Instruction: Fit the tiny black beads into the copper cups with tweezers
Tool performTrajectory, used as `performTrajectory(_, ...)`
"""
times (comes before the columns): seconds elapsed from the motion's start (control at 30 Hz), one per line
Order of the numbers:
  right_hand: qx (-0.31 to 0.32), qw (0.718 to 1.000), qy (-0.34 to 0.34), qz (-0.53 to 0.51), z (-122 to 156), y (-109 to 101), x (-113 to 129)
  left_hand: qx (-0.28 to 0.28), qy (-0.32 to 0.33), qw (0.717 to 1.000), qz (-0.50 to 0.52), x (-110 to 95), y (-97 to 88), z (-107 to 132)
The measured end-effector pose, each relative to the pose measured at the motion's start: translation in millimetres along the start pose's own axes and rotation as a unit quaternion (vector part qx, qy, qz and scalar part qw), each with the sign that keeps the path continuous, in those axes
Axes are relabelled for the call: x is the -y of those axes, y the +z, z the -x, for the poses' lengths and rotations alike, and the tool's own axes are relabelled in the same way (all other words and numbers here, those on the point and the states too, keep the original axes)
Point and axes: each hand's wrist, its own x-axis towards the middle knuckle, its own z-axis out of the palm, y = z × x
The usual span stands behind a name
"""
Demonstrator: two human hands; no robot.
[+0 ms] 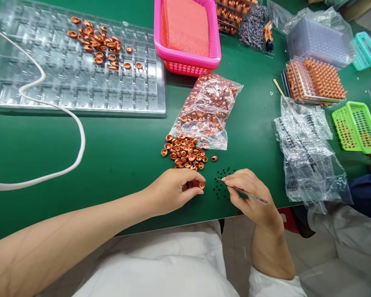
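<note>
My left hand [176,187] pinches a small round copper-coloured cup [201,185] between thumb and fingertips, just above the green table. A pair of tweezers [250,194] is gripped in my right hand [250,192], its tips pointing left. Those tips hover over or touch a scatter of tiny black pieces [218,189]; whether they hold one I cannot tell. Beyond my left hand lies a heap of loose copper-coloured cups [185,152], with a single cup [214,158] apart to its right. A clear plastic bag [207,107] full of such cups opens toward the heap.
More cups lie on a clear compartment tray [136,93] at the back left, crossed by a white cable [80,144]. A pink basket [188,62] holds red foam-like material. Plastic bags [309,161], a green basket [355,128] and orange parts [324,80] occupy the right side. Another person's sleeve [367,196] shows there.
</note>
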Motion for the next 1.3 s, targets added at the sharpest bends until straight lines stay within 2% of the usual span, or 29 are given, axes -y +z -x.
performTrajectory(1.0,0.047,0.998,-0.022,0.033,-9.8,-7.8,0.5,-0.001,-0.003,1.0,0.009,-1.6,0.2,-0.2)
performTrajectory(1.17,0.023,0.999,-0.02,0.039,-8.7,-3.8,-1.3,-0.001,-0.004,1.0,0.018,-2.4,-0.1,-0.2)
performTrajectory(1.3,-0.044,0.998,-0.006,0.041,-4.1,5.7,2.4,0.001,-0.012,1.0,0.022,-3.7,0.0,-0.5)
